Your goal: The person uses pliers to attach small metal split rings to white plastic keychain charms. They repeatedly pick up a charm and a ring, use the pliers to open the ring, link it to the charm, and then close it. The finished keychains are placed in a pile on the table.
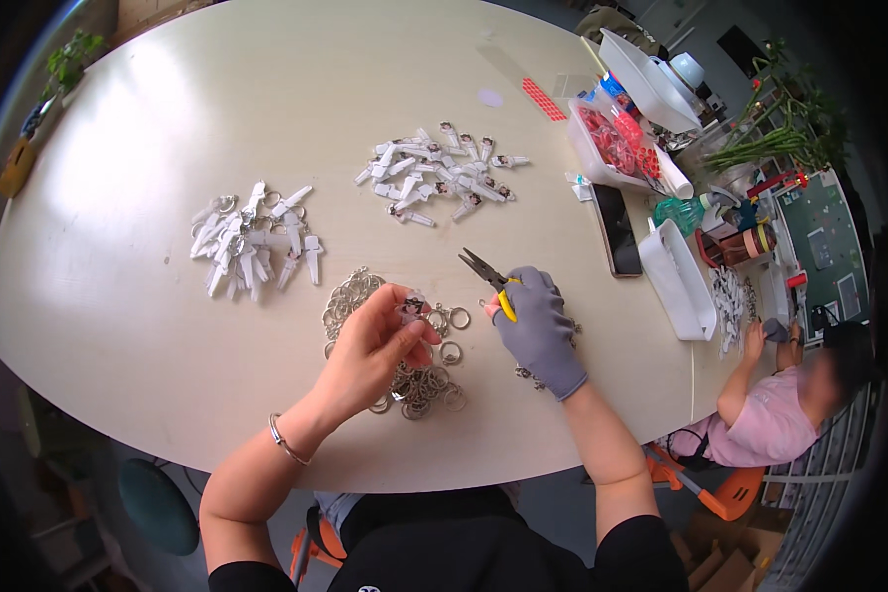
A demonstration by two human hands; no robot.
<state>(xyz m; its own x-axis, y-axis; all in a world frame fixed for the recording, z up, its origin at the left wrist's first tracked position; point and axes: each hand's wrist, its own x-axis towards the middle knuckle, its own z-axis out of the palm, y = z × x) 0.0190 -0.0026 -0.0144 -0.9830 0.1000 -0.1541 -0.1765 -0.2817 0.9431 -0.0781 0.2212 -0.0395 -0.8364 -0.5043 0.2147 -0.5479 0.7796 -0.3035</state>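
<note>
Between the fingertips of my bare left hand [365, 340] is a small clear charm [413, 306] with a dark printed figure. My right hand [540, 331], in a grey glove, grips needle-nose pliers [485, 269] with yellow handles, their jaws pointing up and left. Metal split rings [419, 392] lie heaped under and around my left hand, which partly hides them. Some small metal parts [529, 376] are partly covered by my right hand. Farther off, white strap-like pieces with rings [257, 242] form a pile at left. A second pile of white pieces with printed figures [434, 178] lies mid-table.
Along the right side are a black phone [617, 229], a long white tray [677, 286] and a white bin of red packets [607, 148]. A sheet of red stickers [544, 100] lies beyond. A co-worker in pink [760, 419] sits at far right.
</note>
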